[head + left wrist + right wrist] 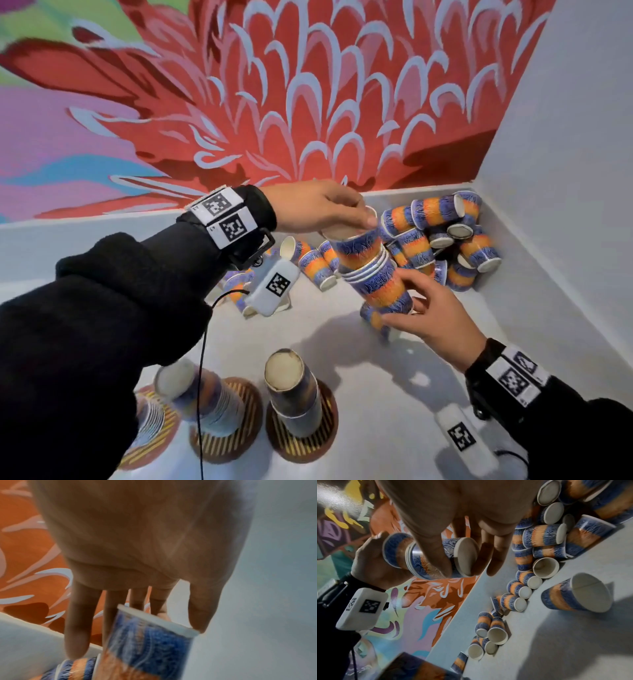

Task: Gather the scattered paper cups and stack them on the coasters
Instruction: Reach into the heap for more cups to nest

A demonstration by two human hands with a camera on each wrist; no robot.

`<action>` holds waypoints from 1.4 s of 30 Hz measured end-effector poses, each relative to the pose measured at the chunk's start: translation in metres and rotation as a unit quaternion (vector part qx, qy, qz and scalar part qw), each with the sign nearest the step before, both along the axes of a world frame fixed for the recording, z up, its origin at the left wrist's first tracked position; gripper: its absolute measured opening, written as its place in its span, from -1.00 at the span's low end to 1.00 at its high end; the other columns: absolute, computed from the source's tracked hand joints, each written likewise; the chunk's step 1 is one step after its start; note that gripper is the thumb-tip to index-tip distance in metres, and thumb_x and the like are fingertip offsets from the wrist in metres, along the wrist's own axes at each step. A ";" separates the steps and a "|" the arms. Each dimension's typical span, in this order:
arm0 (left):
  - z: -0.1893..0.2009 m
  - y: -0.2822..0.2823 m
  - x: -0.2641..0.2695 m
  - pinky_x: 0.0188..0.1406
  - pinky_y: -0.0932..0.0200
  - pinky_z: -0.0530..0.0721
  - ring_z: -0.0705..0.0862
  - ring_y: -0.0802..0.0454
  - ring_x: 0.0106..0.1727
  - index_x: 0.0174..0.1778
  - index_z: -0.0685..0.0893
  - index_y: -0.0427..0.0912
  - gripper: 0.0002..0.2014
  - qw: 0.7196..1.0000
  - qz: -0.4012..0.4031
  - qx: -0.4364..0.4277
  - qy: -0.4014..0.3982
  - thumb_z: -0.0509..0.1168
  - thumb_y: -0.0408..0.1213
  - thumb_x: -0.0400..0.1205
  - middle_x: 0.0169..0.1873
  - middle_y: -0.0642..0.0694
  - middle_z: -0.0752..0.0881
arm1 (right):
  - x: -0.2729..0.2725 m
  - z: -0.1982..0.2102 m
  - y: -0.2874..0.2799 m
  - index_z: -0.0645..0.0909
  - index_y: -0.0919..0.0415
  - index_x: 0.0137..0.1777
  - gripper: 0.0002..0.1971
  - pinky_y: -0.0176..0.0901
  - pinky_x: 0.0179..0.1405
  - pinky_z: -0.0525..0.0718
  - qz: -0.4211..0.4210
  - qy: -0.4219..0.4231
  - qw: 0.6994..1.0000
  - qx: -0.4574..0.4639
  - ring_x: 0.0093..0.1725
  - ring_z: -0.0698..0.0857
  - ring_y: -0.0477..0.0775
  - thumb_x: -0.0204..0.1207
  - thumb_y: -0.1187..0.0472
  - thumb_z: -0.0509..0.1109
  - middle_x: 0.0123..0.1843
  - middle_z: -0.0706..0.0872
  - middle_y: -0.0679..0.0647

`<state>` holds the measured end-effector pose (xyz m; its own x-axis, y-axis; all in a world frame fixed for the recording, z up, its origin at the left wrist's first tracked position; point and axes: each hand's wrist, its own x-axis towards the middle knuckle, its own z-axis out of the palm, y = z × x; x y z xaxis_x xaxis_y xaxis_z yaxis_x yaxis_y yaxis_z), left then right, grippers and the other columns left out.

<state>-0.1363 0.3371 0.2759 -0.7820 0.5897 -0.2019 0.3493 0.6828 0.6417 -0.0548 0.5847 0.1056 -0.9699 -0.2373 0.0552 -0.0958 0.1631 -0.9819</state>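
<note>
Grey and smooth, the tabletop point(394, 394) meets a wall painted with a large red flower mural point(308, 85) beyond both sets of fingers. Heaped in the corner past the fingers, on their far right, lies the pile of scattered paper cups point(445, 236) — blue and orange bands, most on their sides, with a smaller group point(315, 262) just under the left hand. Nearer the person than either hand, three round striped coasters point(301, 438) each carry an upside-down stack of cups point(293, 394); the leftmost one is partly hidden by the black sleeve point(85, 325). Between the two hands a short nested stack point(373, 274) hangs above the tabletop, tilted. The right hand point(431, 322) holds its narrow end, thumb and fingers point(436, 561) curled round the base. The left hand point(318, 209) grasps the cup point(150, 639) at the wide end from above, fingertips point(197, 618) on its rim — whether that cup is fully seated in the stack cannot be told. A white tagged device point(274, 284) hangs beneath the left wrist, another point(462, 438) beneath the right.
</note>
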 end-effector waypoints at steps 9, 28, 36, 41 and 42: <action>0.004 -0.058 0.076 0.04 -0.37 0.71 0.68 -0.40 0.18 0.36 0.46 0.16 -0.48 0.992 -0.004 0.121 -0.042 0.39 0.25 0.55 0.19 -0.18 0.73 | 0.053 0.034 -0.051 0.64 0.06 0.47 -0.34 0.02 0.30 0.80 0.012 0.067 0.998 -0.010 0.32 0.80 0.13 0.40 0.49 0.67 0.36 0.79 0.00; -0.074 -0.225 0.171 0.36 -0.10 0.71 0.71 0.06 0.31 0.55 0.55 -0.03 -0.22 0.992 0.005 0.126 0.032 0.72 -0.25 0.41 0.30 0.00 0.70 | 0.120 0.088 -0.230 0.69 0.07 0.39 -0.44 0.35 0.21 0.79 -0.008 0.146 0.988 -0.046 0.19 0.80 0.21 0.38 0.18 0.70 0.26 0.82 0.08; -0.121 -0.239 0.172 0.47 0.14 0.66 0.65 0.23 0.44 0.66 0.44 0.04 -0.09 0.979 0.039 0.202 -0.009 0.73 -0.24 0.42 0.45 0.14 0.67 | 0.116 0.082 -0.263 0.65 -0.12 0.42 -0.40 -0.08 -0.19 0.67 0.002 0.154 0.980 0.122 0.00 0.77 0.00 0.40 0.21 0.73 0.20 0.78 -0.22; -0.142 -0.253 0.176 0.57 -0.14 0.59 0.58 0.21 0.52 0.66 0.37 0.32 -0.06 0.978 0.071 0.193 -0.042 0.68 0.14 0.38 0.50 0.24 0.59 | 0.123 0.065 -0.268 0.63 -0.19 0.43 -0.37 -0.44 -0.12 0.62 -0.012 0.138 0.972 0.191 0.06 0.75 -0.22 0.39 0.17 0.74 0.18 0.72 -0.37; -0.143 -0.255 0.176 0.57 -0.13 0.58 0.57 0.20 0.53 0.66 0.38 0.31 -0.08 0.979 0.073 0.187 -0.045 0.66 0.17 0.39 0.50 0.22 0.59 | 0.124 0.065 -0.268 0.63 -0.18 0.44 -0.37 -0.46 -0.11 0.62 -0.012 0.133 0.973 0.191 0.07 0.74 -0.25 0.39 0.17 0.74 0.18 0.72 -0.37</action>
<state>0.0402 0.0823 0.1325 -0.8523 0.5189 -0.0650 0.1959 0.4321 0.8803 0.0694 0.3164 0.1701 -0.9390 -0.2666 0.2171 -0.3293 0.5158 -0.7909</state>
